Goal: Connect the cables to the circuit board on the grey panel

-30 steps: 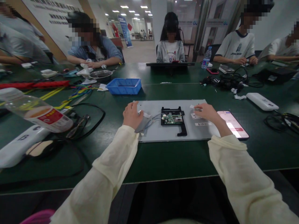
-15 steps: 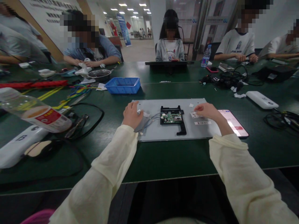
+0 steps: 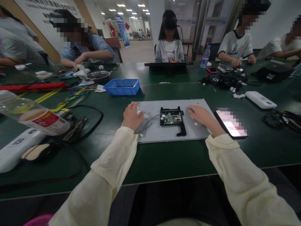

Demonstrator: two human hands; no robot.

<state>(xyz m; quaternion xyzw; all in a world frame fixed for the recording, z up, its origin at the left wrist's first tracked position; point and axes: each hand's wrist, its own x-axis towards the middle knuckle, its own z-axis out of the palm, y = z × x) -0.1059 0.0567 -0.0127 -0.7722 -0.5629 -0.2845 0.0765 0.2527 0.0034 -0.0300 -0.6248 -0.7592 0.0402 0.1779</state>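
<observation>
A flat grey panel (image 3: pixel 155 133) lies on the table before me. At its middle sits a black plastic frame (image 3: pixel 181 130) with a green circuit board (image 3: pixel 172 118), and thin grey cables (image 3: pixel 152 120) run from it leftward. My left hand (image 3: pixel 132 116) rests on the panel's left side, thumb apart from the fingers, beside a piece of clear or silvery film (image 3: pixel 145 116). Over the right part of the panel my right hand (image 3: pixel 201 115) has its fingers curled together, fingertips down near the surface. It covers most of a white label (image 3: pixel 197 124); whatever its fingertips hold is hidden.
A phone (image 3: pixel 231 124) with a lit screen lies right of the panel. A blue tray (image 3: pixel 122 87) stands behind it. To the left are a tilted bottle (image 3: pixel 47 121), a white device (image 3: pixel 21 147) and cables. Several people sit across the green table (image 3: pixel 164 166).
My right hand has moved left over the panel and now covers the labels that showed before. My left hand has stayed in place. The view has shifted slightly.
</observation>
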